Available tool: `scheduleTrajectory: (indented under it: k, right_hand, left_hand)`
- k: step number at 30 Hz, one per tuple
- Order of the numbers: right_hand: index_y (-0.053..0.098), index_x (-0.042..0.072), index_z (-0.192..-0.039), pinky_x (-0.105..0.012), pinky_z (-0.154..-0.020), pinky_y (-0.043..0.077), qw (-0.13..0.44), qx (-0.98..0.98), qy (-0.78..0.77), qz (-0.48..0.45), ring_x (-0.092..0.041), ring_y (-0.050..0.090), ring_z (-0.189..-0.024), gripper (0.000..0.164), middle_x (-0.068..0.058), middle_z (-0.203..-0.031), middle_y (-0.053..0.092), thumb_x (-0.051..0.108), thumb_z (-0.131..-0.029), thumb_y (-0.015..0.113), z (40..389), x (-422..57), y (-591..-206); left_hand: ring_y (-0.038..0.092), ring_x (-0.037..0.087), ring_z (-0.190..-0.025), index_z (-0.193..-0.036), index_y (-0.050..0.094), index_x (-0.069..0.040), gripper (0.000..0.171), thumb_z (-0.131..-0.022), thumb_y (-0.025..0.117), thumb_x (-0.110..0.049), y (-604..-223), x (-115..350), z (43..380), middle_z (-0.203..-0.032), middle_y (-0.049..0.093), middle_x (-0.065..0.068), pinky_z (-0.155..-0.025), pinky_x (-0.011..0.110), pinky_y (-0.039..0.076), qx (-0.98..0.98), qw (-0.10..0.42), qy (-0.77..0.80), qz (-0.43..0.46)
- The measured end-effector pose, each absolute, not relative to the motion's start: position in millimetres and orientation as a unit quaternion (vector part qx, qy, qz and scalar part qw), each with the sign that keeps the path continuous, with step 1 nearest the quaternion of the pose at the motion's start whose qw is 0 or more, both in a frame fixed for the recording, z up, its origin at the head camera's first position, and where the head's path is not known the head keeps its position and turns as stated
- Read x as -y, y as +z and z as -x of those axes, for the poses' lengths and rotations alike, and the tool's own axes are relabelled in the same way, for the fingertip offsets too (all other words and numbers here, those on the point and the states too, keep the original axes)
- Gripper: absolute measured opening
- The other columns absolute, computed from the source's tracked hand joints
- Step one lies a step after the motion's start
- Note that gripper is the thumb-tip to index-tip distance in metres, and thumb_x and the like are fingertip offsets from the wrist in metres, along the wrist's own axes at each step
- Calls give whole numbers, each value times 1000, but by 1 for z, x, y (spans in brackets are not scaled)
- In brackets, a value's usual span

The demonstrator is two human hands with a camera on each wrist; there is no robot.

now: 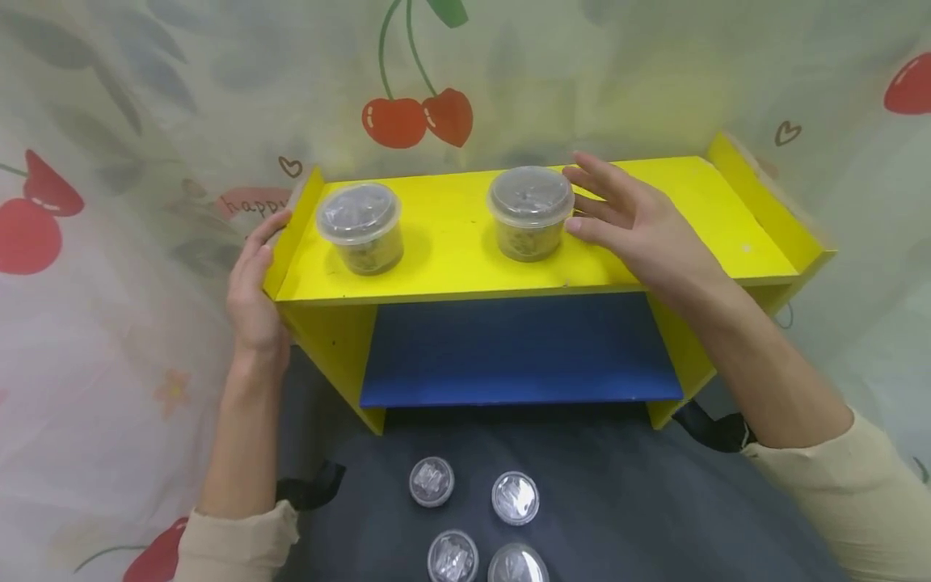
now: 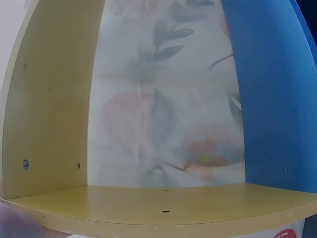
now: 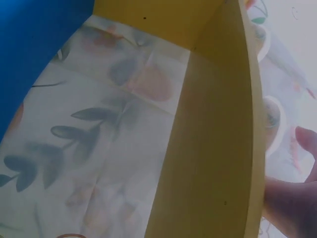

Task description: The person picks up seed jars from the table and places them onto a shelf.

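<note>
Two clear plastic tubs with lids stand upright on the yellow top of a small shelf unit [image 1: 451, 242]: a left tub [image 1: 361, 228] and a middle tub [image 1: 531, 212]. Their contents look dark and cannot be made out. My right hand [image 1: 633, 214] is at the right side of the middle tub, fingers and thumb extended loosely. In the right wrist view, a gap shows between the thumb [image 3: 304, 141] and the nearer tub [image 3: 271, 126]. My left hand [image 1: 254, 291] rests against the outside of the unit's left side panel, fingers pointing up along it.
Several smaller lidded tubs, one of them a shiny-topped tub [image 1: 516, 498], sit on the dark surface [image 1: 618, 501] in front of the unit. Below the top is a blue shelf board [image 1: 516, 347]. A cherry-printed curtain [image 1: 655, 81] hangs close behind and at both sides.
</note>
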State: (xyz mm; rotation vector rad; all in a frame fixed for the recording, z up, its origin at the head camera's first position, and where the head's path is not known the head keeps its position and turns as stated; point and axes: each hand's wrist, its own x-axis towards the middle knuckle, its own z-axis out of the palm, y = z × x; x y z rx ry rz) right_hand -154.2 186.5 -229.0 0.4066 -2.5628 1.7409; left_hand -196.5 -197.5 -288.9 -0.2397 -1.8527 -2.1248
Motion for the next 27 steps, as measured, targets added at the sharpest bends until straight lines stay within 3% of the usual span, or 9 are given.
scheduleTrajectory:
  k: [5,14,19,24,27]
  right_hand:
    - [31,26,-156,-25,-105,41,59,805,568,-159,-20,38,-142,70,3,-158,34,18,-96,66,139,-187,-235]
    - [41,14,-151,-25,-103,43,134,799,550,-203,-27,45,-137,68,-4,-152,42,1,-91,68,116,-190,-249]
    - [44,6,-147,-25,-102,44,139,761,582,-249,-31,47,-133,66,-12,-148,44,-10,-87,67,102,-192,-258]
    - [43,0,-146,-29,-101,46,121,741,598,-281,-29,51,-129,68,-20,-145,45,-18,-84,64,88,-196,-270]
    - [42,0,-147,-31,-100,47,104,744,602,-271,-28,53,-127,71,-20,-142,48,-21,-83,64,78,-197,-279]
  left_hand:
    - [54,20,-99,-138,57,-12,45,-103,30,-19,-288,200,195,-144,48,10,-82,24,48,635,157,-752,83]
    - [55,20,-98,-138,57,-12,45,-104,30,-19,-290,197,196,-144,48,10,-81,24,48,639,158,-748,84]
    - [54,21,-104,-137,58,-11,45,-103,29,-18,-290,197,198,-145,47,9,-85,24,46,633,164,-752,81]
    - [48,23,-121,-137,58,-11,46,-103,28,-18,-290,197,199,-148,44,4,-93,23,42,643,167,-743,81]
    - [42,23,-129,-138,58,-12,47,-103,27,-19,-290,196,199,-150,42,1,-97,22,39,653,168,-735,78]
